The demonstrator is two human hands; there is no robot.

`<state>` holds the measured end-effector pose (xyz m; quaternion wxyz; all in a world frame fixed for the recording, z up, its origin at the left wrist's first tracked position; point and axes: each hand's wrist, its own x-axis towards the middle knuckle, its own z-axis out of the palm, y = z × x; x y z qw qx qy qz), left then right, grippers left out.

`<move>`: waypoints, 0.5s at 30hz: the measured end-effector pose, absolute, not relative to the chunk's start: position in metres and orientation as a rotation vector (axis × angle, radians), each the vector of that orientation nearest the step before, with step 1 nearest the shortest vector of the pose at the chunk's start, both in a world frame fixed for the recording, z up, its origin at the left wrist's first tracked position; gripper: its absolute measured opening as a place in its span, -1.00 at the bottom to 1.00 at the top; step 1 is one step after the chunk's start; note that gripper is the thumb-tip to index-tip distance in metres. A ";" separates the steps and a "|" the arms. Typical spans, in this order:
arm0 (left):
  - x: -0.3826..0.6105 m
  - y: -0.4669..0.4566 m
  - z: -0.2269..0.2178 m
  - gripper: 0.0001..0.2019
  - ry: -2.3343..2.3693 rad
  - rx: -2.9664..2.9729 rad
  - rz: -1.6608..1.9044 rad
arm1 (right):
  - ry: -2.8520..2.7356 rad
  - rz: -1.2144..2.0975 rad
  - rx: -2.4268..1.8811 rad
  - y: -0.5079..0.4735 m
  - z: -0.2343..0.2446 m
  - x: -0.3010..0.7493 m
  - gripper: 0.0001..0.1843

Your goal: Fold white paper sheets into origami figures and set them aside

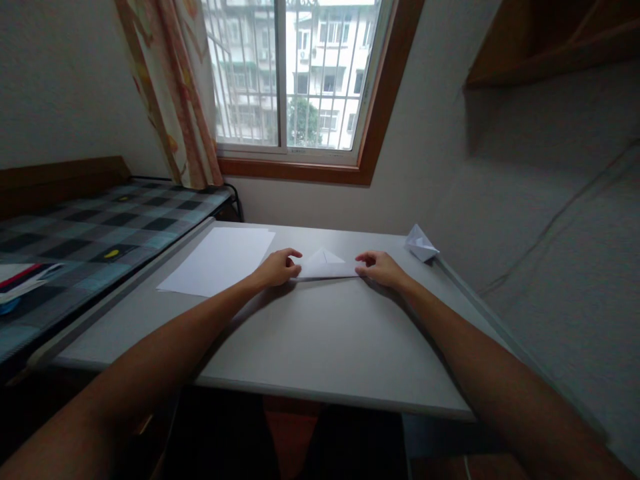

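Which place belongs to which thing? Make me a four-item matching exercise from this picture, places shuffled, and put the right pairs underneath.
Things
1. Peaked folded paper
2. Paper sheets
3. Boat-like paper shape
4. Curtain

Places
A. At the far right corner of the table
B. Hanging at the left side of the window
C. Between the left hand and the right hand
D. Lying flat on the table's left side

Right pairs: 1-C, 2-D, 3-A, 4-B

Folded paper [327, 269] — ends partly hidden
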<state>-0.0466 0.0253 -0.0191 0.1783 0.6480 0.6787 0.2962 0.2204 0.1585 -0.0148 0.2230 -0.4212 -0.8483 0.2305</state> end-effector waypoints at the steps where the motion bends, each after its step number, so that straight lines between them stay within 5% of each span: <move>1: -0.046 0.023 -0.017 -0.62 1.910 1.890 0.793 | -2.352 0.621 -1.169 0.159 -0.016 0.219 -0.66; 8: -0.035 0.009 -0.002 -0.79 1.817 2.191 0.432 | -2.421 0.527 -1.075 0.162 -0.024 0.212 -0.66; 15: -0.029 0.007 0.003 -0.72 1.497 2.166 0.459 | -2.436 0.572 -0.899 0.157 -0.026 0.205 -0.76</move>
